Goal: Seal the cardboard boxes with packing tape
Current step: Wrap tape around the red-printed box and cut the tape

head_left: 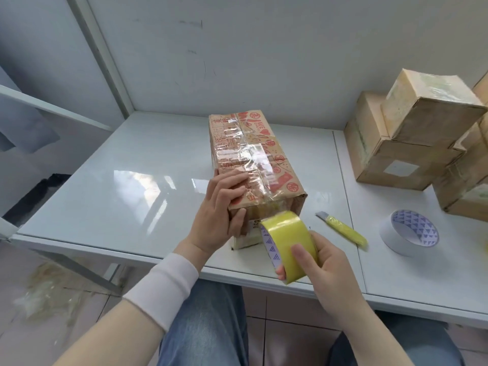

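Here my right hand [325, 266] grasps the yellow packing tape roll [288, 243], with the thumb across its outer face and the fingers curled under it. A strip of tape goes from the roll up to the near top edge of the printed cardboard box [254, 154]. My left hand [224, 208] lies almost flat on the near end of this box, fingers straight on the top and thumb down on the end face, pressing it. The box lies on the white table [126, 186]. To the right lie a yellow utility knife [343, 229] and a white tape roll [410, 233], and behind them stacked taped boxes [412, 138].
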Demonstrator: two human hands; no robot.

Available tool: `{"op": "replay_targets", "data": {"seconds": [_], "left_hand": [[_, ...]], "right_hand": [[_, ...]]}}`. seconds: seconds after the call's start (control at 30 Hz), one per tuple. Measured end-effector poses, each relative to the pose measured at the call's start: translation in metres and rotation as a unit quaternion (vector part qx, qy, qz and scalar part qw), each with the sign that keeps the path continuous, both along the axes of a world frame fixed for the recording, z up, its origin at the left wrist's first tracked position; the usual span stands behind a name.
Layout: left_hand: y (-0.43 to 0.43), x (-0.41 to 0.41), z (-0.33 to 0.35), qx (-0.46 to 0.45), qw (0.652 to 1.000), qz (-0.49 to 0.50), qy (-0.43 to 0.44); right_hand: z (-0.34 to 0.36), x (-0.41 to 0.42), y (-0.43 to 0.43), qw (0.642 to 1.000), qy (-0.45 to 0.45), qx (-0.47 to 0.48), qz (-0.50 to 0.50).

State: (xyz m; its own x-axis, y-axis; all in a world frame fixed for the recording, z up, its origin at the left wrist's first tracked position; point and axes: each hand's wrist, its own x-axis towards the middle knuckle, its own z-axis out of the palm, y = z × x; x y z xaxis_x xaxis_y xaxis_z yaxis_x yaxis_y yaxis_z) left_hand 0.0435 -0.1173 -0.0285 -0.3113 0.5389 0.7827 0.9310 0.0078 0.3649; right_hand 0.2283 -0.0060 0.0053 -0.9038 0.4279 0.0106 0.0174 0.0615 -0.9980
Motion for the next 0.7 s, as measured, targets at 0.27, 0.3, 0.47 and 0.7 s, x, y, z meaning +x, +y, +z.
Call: {"op": "replay_targets", "data": {"seconds": [0.27,0.3,0.47,0.7], "left_hand": [[0.026,-0.011,0.113,0.03,0.964,0.17,-0.2],[0.029,-0.02,0.131,0.018,0.959,0.18,-0.22],[0.044,-0.063,0.178,-0.036,0.918,0.141,-0.37],[0.056,-0.083,0.16,0.074,0.822,0.037,-0.564]], "right_hand": [[0.141,-0.048,0.012,0.984,0.166,0.009,0.055],[0.158,-0.059,0.017,0.982,0.174,0.003,0.066],[0.192,-0.116,0.034,0.986,0.162,0.015,0.043],[0.163,-0.158,0.035,0.988,0.116,0.093,-0.045]]}}
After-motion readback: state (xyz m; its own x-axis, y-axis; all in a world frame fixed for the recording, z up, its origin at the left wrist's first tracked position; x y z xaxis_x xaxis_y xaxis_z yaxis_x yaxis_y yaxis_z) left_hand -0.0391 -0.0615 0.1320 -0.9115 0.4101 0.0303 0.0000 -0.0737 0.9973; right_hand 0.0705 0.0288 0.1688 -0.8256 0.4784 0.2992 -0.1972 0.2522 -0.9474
